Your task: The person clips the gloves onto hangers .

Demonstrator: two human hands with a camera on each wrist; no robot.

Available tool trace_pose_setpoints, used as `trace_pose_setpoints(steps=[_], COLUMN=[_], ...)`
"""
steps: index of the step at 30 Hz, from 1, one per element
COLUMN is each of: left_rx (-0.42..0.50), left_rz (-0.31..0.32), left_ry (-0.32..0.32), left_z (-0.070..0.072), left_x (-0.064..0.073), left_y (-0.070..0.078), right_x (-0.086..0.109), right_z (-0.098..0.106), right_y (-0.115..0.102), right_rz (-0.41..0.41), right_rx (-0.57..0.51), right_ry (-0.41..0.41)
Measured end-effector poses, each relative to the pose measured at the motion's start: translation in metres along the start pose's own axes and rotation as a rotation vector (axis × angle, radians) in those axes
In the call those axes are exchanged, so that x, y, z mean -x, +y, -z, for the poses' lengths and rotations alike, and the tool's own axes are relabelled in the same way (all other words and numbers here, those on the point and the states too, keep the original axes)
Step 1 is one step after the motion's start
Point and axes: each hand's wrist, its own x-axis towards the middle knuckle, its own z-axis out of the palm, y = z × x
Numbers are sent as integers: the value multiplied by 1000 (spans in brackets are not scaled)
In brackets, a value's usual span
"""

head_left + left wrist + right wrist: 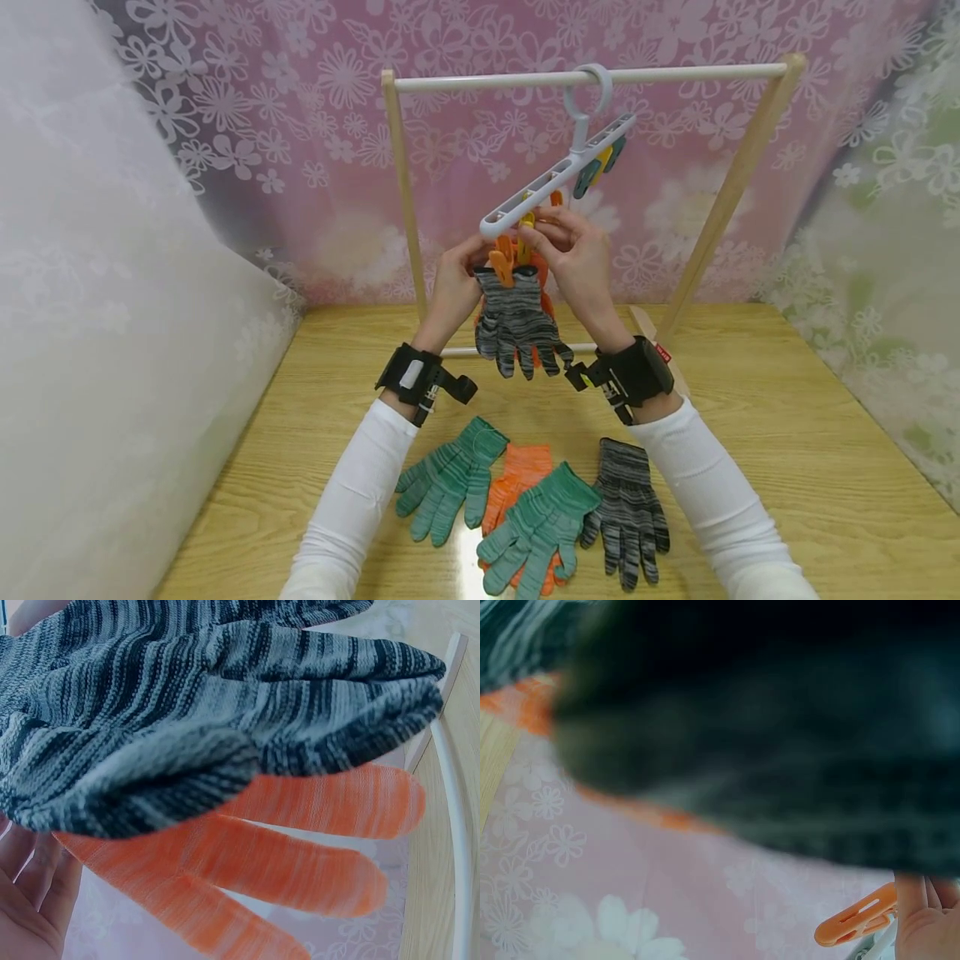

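Note:
A grey hanger (536, 192) hooks over a white rail. From its near end hangs a black-and-grey knit glove (513, 317), fingers down, with an orange clip (501, 262) on its cuff. My left hand (456, 283) holds the left side of that cuff; its fingertips are partly hidden behind the glove. My right hand (581, 262) pinches a yellow clip (527, 229) at the cuff's right side. Behind the grey glove hangs an orange glove (300, 862). In the right wrist view, dark blurred fabric covers most of the picture, with another orange clip (855, 915) beside the right hand.
Green gloves (453, 479), an orange glove (525, 462) and a second black-and-grey glove (626, 508) lie on the wooden table (750, 467). Dark green clips (585, 179) and a yellow one hang at the hanger's far end. Wooden posts (731, 192) support the white rail (487, 81).

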Motion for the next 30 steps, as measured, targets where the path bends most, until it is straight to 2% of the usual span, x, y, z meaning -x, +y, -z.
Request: trace_pose_setpoints(steps=[8, 15, 30], left_rx=[-4, -11, 16], left_rz=[8, 40, 33], left_ry=[-18, -24, -52], left_z=[0, 0, -4], left_x=[0, 1, 6], left_y=[-2, -1, -9], right_x=[1, 2, 4], right_z=[2, 2, 4], right_y=[1, 3, 11], right_rz=[-17, -18, 1], right_rx=[-12, -5, -32], right_ry=[-22, -22, -49])
